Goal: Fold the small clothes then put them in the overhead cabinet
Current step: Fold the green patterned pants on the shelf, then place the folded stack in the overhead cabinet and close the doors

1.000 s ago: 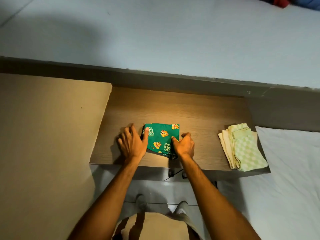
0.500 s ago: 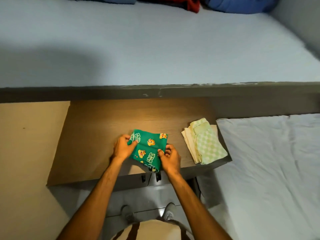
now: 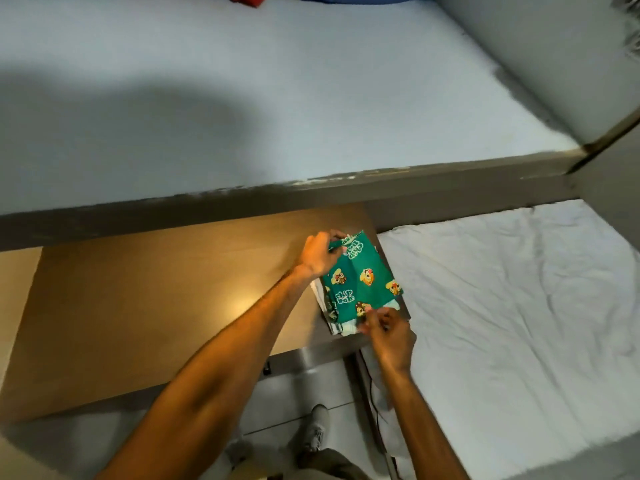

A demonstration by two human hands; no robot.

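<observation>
Green printed cloth point(image 3: 360, 282) sits on a pale folded stack point(image 3: 341, 328) at the right end of the wooden table point(image 3: 156, 306). Left hand point(image 3: 318, 252) pinches its far-left corner; right hand point(image 3: 391, 332) pinches the near edge. No containers visible.

Two hands are in view, the left hand point(image 3: 320, 252) and the right hand point(image 3: 391, 336). One green printed cloth point(image 3: 362, 282) is in view, and at least one pale cloth point(image 3: 337, 328) shows as an edge beneath it; how many lie there cannot be told. There is one wooden bench point(image 3: 156, 306). Two white-sheeted mattresses appear: one upper mattress point(image 3: 277, 98) and one lower mattress point(image 3: 502, 306). One shoe point(image 3: 317, 427) is clearly seen on the floor.
</observation>
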